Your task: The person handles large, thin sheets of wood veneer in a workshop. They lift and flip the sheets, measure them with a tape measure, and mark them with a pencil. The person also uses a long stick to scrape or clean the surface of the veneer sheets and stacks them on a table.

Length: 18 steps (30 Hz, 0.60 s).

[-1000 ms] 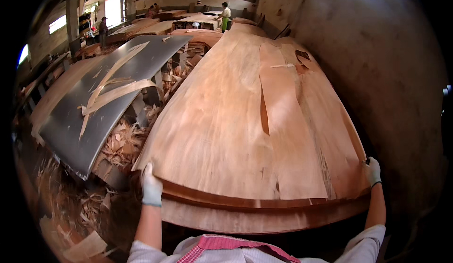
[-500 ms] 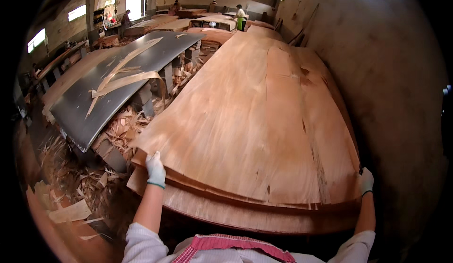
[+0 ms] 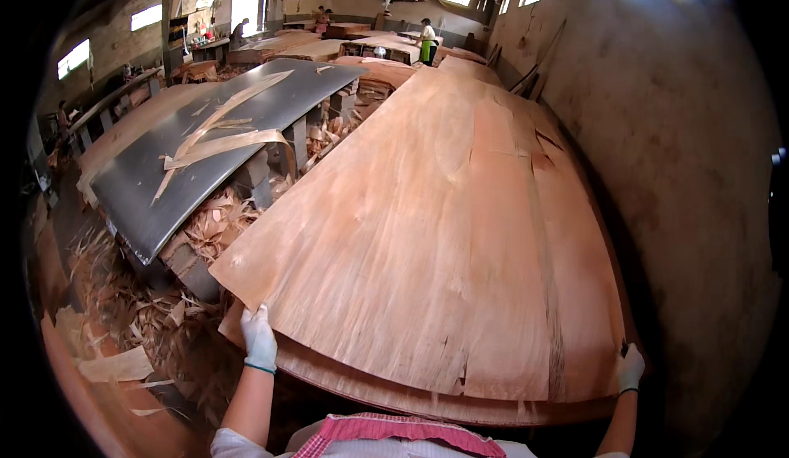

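A large, thin reddish-tan wood veneer sheet lies before me on a stack of similar sheets, whose curved near edge shows beneath it. My left hand, in a white glove with a green cuff, is closed on the sheet's near edge by its left corner. At the near right corner my right hand, gloved alike, grips the sheet's edge. Something small and dark shows by its thumb, too small to name. Dark streaks and small splits run along the sheet's right part.
To the left, a dark smooth panel rests on blocks with loose veneer strips on top. Veneer scraps heap below it. A bare wall stands close on the right. Farther back, a person stands among other stacks.
Both hands have moved lower and nearer to me, bringing the veneer sheet's near edge along. The sheet now covers more of the stack's front, and its left corner reaches farther left.
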Each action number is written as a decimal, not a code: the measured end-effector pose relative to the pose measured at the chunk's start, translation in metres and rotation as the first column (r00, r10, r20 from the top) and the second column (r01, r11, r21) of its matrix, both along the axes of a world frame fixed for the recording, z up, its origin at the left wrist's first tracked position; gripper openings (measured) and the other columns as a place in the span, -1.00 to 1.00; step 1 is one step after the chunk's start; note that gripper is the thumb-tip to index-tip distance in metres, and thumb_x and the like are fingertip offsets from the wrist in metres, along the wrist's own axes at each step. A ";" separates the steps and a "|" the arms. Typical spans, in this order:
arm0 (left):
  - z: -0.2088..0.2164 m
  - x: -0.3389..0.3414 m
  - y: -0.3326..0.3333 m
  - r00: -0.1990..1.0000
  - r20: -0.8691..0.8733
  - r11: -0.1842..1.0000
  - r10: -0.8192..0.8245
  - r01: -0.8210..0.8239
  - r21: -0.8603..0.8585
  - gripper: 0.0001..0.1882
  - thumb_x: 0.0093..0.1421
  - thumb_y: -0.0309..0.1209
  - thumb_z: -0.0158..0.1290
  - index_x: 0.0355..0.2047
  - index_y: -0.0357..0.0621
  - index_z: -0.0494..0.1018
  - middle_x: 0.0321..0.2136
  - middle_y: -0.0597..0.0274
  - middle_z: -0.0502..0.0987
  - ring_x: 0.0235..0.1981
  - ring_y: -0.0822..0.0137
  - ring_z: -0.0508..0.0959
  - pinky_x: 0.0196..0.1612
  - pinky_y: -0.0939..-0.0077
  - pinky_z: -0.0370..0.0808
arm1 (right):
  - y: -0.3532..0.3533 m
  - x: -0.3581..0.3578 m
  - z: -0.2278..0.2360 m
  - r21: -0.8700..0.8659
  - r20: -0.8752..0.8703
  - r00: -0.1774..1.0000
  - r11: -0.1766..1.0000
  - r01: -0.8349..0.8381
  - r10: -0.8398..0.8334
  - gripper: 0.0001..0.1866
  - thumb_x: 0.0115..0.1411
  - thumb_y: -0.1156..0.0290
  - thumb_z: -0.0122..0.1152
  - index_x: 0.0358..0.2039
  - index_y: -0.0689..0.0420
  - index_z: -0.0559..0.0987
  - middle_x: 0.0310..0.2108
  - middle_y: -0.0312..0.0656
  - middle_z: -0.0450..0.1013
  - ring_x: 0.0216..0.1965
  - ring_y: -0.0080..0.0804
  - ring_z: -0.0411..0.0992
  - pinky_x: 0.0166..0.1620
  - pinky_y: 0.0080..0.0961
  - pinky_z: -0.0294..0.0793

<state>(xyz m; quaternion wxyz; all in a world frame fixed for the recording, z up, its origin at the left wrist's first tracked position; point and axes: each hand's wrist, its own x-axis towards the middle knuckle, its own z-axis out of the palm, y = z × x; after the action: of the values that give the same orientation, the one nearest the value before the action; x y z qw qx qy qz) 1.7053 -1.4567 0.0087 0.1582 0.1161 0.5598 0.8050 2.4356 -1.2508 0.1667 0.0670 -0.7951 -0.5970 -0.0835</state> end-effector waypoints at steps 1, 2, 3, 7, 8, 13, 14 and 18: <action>-0.001 -0.005 0.002 1.000 -0.020 1.000 -0.002 0.002 -0.020 -0.70 0.22 -0.58 -0.12 -0.04 -0.40 0.39 -0.09 0.14 0.49 -0.09 0.31 0.45 0.04 0.47 0.33 | 0.001 0.000 0.001 0.012 -0.004 1.000 1.000 -0.005 0.005 -0.74 0.15 0.33 0.17 -0.24 0.23 0.43 -0.31 0.14 0.48 -0.22 0.11 0.44 -0.17 -0.11 0.43; -0.003 -0.012 0.007 0.999 -0.040 0.999 -0.004 0.002 -0.039 -0.71 0.22 -0.59 -0.12 -0.05 -0.40 0.39 -0.09 0.13 0.49 -0.09 0.30 0.45 0.04 0.47 0.34 | 0.004 -0.001 0.001 0.024 -0.008 1.000 1.000 -0.012 0.012 -0.74 0.15 0.32 0.17 -0.24 0.22 0.43 -0.31 0.13 0.48 -0.22 0.11 0.44 -0.18 -0.11 0.43; -0.007 -0.016 0.011 0.998 -0.057 0.998 -0.006 0.002 -0.067 -0.71 0.22 -0.59 -0.12 -0.06 -0.40 0.40 -0.10 0.13 0.49 -0.09 0.30 0.45 0.04 0.47 0.34 | 0.006 -0.001 -0.002 0.027 -0.010 1.000 0.999 -0.019 0.019 -0.74 0.15 0.32 0.17 -0.24 0.22 0.43 -0.32 0.13 0.48 -0.23 0.12 0.44 -0.18 -0.11 0.43; -0.011 -0.037 0.066 0.993 -0.118 1.000 -0.021 0.018 -0.020 -0.76 0.21 -0.54 -0.09 -0.12 -0.38 0.40 -0.17 0.13 0.51 -0.17 0.31 0.46 -0.04 0.45 0.37 | 0.052 -0.023 -0.004 0.055 -0.059 0.997 0.997 -0.051 0.054 -0.73 0.16 0.29 0.18 -0.29 0.24 0.42 -0.31 0.13 0.48 -0.22 0.11 0.44 -0.17 -0.10 0.42; -0.010 -0.043 0.076 0.995 -0.101 0.990 -0.015 0.001 -0.141 -0.79 0.21 -0.52 -0.07 -0.17 -0.38 0.40 -0.20 0.13 0.51 -0.21 0.32 0.45 -0.07 0.45 0.38 | 0.060 -0.035 -0.002 0.039 -0.066 0.997 0.998 -0.045 0.048 -0.73 0.16 0.29 0.17 -0.30 0.24 0.41 -0.31 0.13 0.48 -0.22 0.11 0.44 -0.17 -0.10 0.42; -0.004 -0.026 0.091 0.996 -0.078 0.987 0.037 -0.049 -0.152 -0.82 0.19 -0.55 -0.04 -0.20 -0.37 0.40 -0.23 0.13 0.51 -0.21 0.32 0.47 -0.08 0.45 0.38 | 0.067 -0.019 -0.008 0.054 -0.007 0.999 0.997 -0.049 0.049 -0.73 0.17 0.29 0.16 -0.31 0.25 0.41 -0.32 0.13 0.48 -0.23 0.10 0.45 -0.17 -0.11 0.43; -0.007 -0.024 0.084 0.995 -0.081 0.991 0.053 -0.062 -0.115 -0.82 0.19 -0.56 -0.05 -0.21 -0.38 0.41 -0.22 0.12 0.51 -0.21 0.32 0.47 -0.08 0.45 0.39 | 0.065 -0.016 -0.011 0.031 0.002 1.000 0.999 -0.030 0.030 -0.74 0.17 0.30 0.16 -0.30 0.25 0.41 -0.32 0.12 0.48 -0.23 0.10 0.45 -0.18 -0.12 0.44; 0.004 0.001 0.059 0.998 -0.042 0.994 0.046 -0.050 -0.101 -0.78 0.20 -0.57 -0.06 -0.15 -0.38 0.41 -0.18 0.15 0.51 -0.16 0.34 0.46 -0.04 0.46 0.37 | 0.049 -0.001 -0.011 0.006 0.032 0.999 1.000 0.009 -0.009 -0.74 0.18 0.30 0.14 -0.30 0.26 0.40 -0.35 0.13 0.48 -0.25 0.08 0.46 -0.20 -0.12 0.45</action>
<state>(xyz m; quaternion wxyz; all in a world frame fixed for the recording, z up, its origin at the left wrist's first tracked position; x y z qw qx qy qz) 1.7061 -1.3981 0.0127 0.1336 0.1104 0.6058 0.7765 2.4348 -1.2018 0.1555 0.0595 -0.7960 -0.5943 -0.0983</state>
